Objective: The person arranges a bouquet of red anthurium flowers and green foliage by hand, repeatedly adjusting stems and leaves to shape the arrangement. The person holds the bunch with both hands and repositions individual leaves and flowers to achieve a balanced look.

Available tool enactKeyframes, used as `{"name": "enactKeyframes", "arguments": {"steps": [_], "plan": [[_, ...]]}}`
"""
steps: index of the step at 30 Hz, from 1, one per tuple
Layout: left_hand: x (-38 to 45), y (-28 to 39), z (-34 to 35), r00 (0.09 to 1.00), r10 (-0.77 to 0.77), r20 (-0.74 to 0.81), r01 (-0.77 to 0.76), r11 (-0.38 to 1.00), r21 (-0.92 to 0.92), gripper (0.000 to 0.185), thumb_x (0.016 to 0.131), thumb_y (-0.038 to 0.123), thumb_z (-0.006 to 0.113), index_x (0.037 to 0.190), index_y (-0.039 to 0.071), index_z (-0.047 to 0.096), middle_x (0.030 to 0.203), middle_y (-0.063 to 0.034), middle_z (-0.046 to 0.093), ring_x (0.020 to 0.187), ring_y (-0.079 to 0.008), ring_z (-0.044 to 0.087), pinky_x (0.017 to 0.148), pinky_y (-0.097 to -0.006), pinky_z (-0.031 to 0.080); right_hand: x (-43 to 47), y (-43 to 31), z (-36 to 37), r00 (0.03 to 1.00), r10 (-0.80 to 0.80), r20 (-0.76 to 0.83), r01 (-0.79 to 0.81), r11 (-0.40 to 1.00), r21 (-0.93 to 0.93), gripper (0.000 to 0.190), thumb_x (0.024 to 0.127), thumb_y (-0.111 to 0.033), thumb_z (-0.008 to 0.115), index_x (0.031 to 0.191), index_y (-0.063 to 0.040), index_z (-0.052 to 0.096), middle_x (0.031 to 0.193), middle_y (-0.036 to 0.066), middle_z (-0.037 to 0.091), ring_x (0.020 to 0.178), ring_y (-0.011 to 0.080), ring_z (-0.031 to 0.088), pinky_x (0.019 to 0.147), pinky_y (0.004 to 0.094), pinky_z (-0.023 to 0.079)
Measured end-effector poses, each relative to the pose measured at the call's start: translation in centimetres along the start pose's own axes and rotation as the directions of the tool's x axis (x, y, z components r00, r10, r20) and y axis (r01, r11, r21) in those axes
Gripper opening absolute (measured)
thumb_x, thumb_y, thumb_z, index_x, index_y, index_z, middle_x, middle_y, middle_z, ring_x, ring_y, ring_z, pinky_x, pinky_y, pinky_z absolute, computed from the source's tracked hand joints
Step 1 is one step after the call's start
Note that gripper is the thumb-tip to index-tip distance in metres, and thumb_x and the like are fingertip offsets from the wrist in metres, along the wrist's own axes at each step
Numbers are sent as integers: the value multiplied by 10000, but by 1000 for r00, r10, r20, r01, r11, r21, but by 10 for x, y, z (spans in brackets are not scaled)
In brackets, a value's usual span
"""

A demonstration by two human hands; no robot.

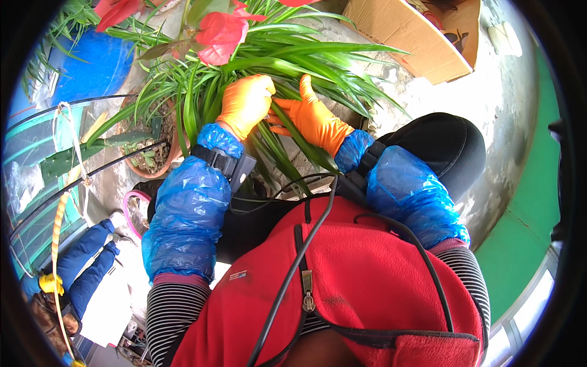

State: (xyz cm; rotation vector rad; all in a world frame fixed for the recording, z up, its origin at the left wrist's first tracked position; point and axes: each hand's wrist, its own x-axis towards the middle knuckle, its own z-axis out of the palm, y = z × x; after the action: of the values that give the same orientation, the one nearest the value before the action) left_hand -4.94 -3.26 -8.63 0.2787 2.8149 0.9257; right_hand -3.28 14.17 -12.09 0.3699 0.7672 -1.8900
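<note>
A spider plant [293, 57] spreads long green leaves in front of me. My left hand [245, 105], in an orange glove, is closed among its leaves. A long leaf [298, 130] runs from beside that fist down toward my lap. My right hand [318, 121], also in an orange glove, has its thumb raised and its fingers apart. Those fingers pass behind the long leaf and touch it, close to my left hand. The left fist hides part of what lies inside it. Blue plastic sleeve covers wrap both forearms.
Pinkish-red leaves or petals [222, 36] hang over the plant. A terracotta pot [153, 172] with a cactus stands left, near a blue container [94, 64]. At upper right is a cardboard box [412, 43]. A black cable [298, 257] crosses my red vest. A person's yellow-gloved hand [50, 283] shows lower left.
</note>
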Motion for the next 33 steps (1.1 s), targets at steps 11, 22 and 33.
{"name": "enactKeyframes", "arguments": {"steps": [11,22,33], "plan": [[-22,43,1,977,-24,210,70,973,-219,128,789,73,657,911,47,687,802,-109,681,745,-235,683,673,-354,538,-15,-1,-7,991,-77,111,87,992,-96,1253,770,-964,167,1521,28,313,1532,170,431,1413,281,393,1132,471,320],[-40,79,4,971,71,229,33,906,-423,131,821,125,621,900,64,704,723,-126,667,644,-250,658,634,-346,526,-60,-4,-2,992,-128,4,126,981,148,998,928,-807,182,1530,-25,335,1538,173,420,1375,301,446,1126,483,359],[-46,115,10,950,184,253,-57,896,-440,106,832,84,670,923,37,697,725,-49,666,587,-107,613,553,-269,504,-101,-5,-2,986,-142,-82,155,969,192,1072,890,-849,212,1480,30,384,1486,222,455,1318,336,494,1117,458,372]]}}
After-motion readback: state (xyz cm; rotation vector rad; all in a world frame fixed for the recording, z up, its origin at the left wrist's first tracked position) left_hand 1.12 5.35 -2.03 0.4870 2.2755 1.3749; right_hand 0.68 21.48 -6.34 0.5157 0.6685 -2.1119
